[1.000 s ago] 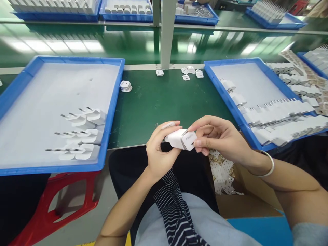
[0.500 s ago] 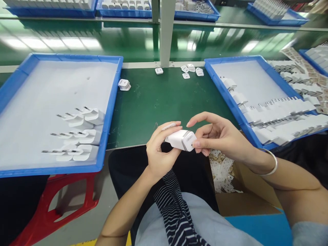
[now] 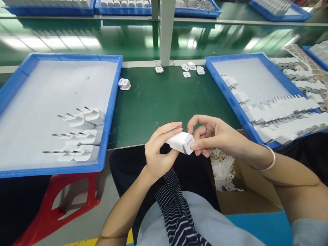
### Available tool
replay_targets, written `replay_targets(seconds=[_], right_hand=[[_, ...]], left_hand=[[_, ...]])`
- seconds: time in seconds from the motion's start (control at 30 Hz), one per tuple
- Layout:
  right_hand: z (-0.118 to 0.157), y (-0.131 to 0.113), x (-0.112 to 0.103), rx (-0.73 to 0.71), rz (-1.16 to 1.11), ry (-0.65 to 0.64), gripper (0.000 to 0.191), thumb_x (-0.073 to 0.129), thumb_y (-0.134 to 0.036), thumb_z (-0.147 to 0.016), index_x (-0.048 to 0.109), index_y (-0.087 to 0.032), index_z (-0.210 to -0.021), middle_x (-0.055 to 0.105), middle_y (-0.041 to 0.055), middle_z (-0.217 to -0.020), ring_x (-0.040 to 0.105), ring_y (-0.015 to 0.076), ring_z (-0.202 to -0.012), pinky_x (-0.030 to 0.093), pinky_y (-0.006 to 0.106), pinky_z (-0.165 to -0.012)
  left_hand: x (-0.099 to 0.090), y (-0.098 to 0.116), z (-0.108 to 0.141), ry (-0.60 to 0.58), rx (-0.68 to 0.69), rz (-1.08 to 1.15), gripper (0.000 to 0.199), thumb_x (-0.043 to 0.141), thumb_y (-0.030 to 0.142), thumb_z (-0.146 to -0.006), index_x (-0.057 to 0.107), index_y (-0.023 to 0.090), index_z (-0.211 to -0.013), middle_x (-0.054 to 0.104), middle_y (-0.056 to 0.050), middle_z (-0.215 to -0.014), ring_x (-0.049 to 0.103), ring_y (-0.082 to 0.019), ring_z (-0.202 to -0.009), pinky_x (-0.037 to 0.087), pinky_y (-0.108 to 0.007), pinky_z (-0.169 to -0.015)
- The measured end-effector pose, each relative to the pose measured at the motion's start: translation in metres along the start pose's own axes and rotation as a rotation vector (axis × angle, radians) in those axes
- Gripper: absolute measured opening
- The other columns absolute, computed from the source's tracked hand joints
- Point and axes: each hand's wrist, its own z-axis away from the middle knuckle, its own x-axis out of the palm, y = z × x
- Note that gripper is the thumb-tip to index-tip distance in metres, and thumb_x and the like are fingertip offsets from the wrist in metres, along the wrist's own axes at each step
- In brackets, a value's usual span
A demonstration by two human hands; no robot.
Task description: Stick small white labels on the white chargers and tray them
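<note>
A white plug charger (image 3: 176,140) is gripped in my left hand (image 3: 159,147), its end face turned to the right. A grey seam line runs around the charger near that end. A thin white piece (image 3: 170,129) shows at my left fingers; I cannot tell what holds it. My right hand (image 3: 212,136) is closed at the charger's end, its thumb on the end face and its bent index finger near the upper corner. The charger's prongs are hidden. Both hands are over my lap, at the table's front edge.
On the left stands a blue tray (image 3: 110,112) with several pronged chargers (image 3: 88,152). A right-hand blue tray (image 3: 232,112) holds rows of chargers. Small white covers (image 3: 187,74) lie on the green table (image 3: 164,99), some stacked (image 3: 124,84) by the left tray. Below right is a cardboard box (image 3: 248,201).
My right index finger has come down to the charger's end, where it was raised and apart before. The charger has dipped slightly; my left hand keeps its grip.
</note>
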Motion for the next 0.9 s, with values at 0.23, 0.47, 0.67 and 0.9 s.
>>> replay_targets(seconds=[0.23, 0.47, 0.67, 0.9], right_hand=[[-0.003, 0.002, 0.002, -0.025, 0.035, 0.004, 0.041, 0.087, -0.028, -0.073, 0.052, -0.018, -0.091, 0.070, -0.0030, -0.061, 0.053, 0.0057, -0.040, 0.039, 0.016, -0.040], [-0.007, 0.018, 0.006, -0.167, 0.191, 0.078, 0.039, 0.086, -0.036, -0.076, 0.054, -0.019, -0.090, 0.046, -0.0122, -0.047, 0.040, 0.0048, -0.041, 0.029, 0.018, -0.042], [-0.014, 0.044, 0.009, -0.445, 0.405, 0.152, 0.042, 0.081, -0.044, -0.081, 0.051, -0.024, -0.103, 0.060, -0.0062, -0.066, 0.050, 0.0103, -0.055, 0.041, 0.025, -0.053], [-0.014, 0.050, 0.013, -0.560, 0.656, 0.167, 0.058, 0.078, -0.041, -0.085, 0.050, -0.027, -0.134, 0.062, -0.0031, -0.075, 0.051, 0.0117, -0.057, 0.045, 0.027, -0.054]], left_hand=[[0.000, 0.001, 0.001, -0.011, -0.043, 0.002, 0.041, 0.077, 0.008, -0.078, 0.072, 0.025, -0.115, 0.073, -0.006, -0.123, 0.071, -0.022, -0.112, 0.061, -0.040, -0.096], [0.007, -0.001, 0.007, 0.019, -0.250, 0.217, 0.041, 0.085, 0.015, -0.073, 0.074, 0.026, -0.111, 0.073, -0.008, -0.121, 0.067, -0.023, -0.118, 0.058, -0.038, -0.099], [0.006, -0.001, 0.011, -0.031, -0.416, 0.477, 0.042, 0.089, 0.030, -0.071, 0.075, 0.027, -0.111, 0.071, -0.009, -0.123, 0.070, -0.024, -0.114, 0.062, -0.034, -0.093], [-0.003, -0.007, 0.017, -0.049, -0.400, 0.419, 0.045, 0.089, 0.035, -0.070, 0.075, 0.027, -0.112, 0.071, -0.010, -0.121, 0.070, -0.025, -0.115, 0.061, -0.035, -0.096]])
